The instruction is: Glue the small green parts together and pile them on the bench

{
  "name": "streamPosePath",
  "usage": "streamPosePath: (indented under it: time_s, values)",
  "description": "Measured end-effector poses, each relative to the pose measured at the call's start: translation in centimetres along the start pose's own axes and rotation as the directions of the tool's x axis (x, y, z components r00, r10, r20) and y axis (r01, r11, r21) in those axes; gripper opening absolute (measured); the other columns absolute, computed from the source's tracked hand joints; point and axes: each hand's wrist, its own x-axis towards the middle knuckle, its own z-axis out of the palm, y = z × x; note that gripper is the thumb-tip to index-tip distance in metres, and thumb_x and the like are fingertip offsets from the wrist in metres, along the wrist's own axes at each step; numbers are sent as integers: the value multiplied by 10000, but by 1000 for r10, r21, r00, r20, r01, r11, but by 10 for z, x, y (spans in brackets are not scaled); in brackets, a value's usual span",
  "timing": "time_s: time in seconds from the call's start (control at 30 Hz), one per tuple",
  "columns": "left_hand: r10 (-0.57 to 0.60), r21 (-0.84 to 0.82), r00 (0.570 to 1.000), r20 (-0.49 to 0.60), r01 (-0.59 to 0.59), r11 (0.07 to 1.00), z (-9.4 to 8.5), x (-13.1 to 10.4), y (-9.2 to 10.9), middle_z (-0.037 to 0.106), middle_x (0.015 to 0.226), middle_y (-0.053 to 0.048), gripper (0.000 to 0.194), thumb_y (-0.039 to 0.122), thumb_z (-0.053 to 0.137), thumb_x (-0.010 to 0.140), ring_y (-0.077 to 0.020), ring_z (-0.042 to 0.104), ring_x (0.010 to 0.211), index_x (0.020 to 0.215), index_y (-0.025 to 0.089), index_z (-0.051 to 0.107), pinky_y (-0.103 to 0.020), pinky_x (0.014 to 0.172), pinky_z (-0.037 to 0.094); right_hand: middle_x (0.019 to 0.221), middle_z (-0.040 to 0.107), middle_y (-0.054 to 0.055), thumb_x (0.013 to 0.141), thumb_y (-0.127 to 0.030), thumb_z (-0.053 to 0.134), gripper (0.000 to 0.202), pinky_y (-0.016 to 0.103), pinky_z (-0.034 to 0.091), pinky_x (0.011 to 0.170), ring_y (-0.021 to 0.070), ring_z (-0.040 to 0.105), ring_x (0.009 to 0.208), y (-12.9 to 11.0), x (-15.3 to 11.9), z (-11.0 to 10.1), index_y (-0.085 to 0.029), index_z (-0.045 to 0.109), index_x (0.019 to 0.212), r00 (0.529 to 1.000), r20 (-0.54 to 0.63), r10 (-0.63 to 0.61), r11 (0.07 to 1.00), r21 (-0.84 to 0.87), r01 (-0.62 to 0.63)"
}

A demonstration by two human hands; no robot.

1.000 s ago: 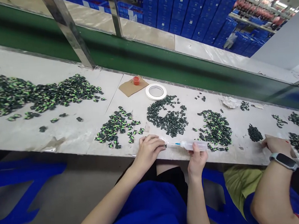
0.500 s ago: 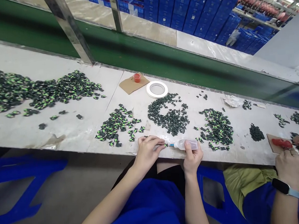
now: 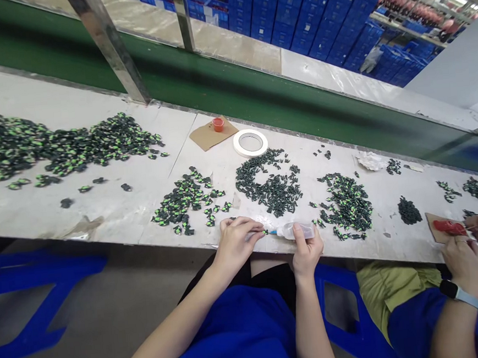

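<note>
My left hand [image 3: 238, 241] pinches a small black and green part [image 3: 266, 232] at its fingertips, over the front edge of the white table. My right hand [image 3: 306, 251] is closed round a clear squeeze bottle [image 3: 296, 230], held on its side. The bottle's blue tip [image 3: 273, 232] points left and is at the small part; whether they touch is too small to tell. Beyond my hands lies a pile of small dark pieces [image 3: 277, 192]. Piles of black and green parts lie to the left [image 3: 183, 200] and to the right [image 3: 348, 203].
A white tape roll [image 3: 250, 143] and a red cup [image 3: 218, 125] on cardboard [image 3: 206, 137] stand farther back. A large pile of parts [image 3: 8, 144] spreads at the left. At the right, another person's hands [image 3: 467, 266] work beside a red object [image 3: 450, 227]. A metal post [image 3: 108, 46] rises behind.
My hands and the bottle have hardly moved. The other person's hands at the right have shifted slightly near the red object.
</note>
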Motion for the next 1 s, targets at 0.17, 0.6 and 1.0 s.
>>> streamPosePath:
  time_s: [0.17, 0.6, 1.0]
  values:
    - [-7, -4, 1000, 1, 7, 1000, 0, 1, 0, 752, 841, 6, 67, 194, 728, 748, -187, 688, 787, 795, 237, 709, -392, 864, 331, 599, 603, -20, 760, -446, 642, 294, 260, 419, 594, 150, 549, 577, 2, 0, 0, -164, 576, 707, 1000, -17, -3, 1000, 6, 3]
    - [-26, -4, 999, 21, 26, 1000, -2, 1, 3, 752, 851, -9, 73, 178, 729, 746, -207, 692, 809, 797, 228, 713, -428, 877, 337, 600, 614, -17, 749, -457, 648, 305, 256, 422, 581, 148, 551, 570, -1, 1, 2, -164, 575, 710, 1000, -8, 15, 999, 33, -15]
    - [19, 70, 998, 53, -22, 997, -1, 0, 0, 750, 872, -10, 109, 194, 695, 782, -230, 634, 937, 874, 252, 704, -425, 871, 339, 657, 585, -12, 746, -443, 651, 293, 254, 438, 547, 139, 548, 593, 4, 2, -1, -163, 566, 758, 983, -164, 77, 969, 243, -35]
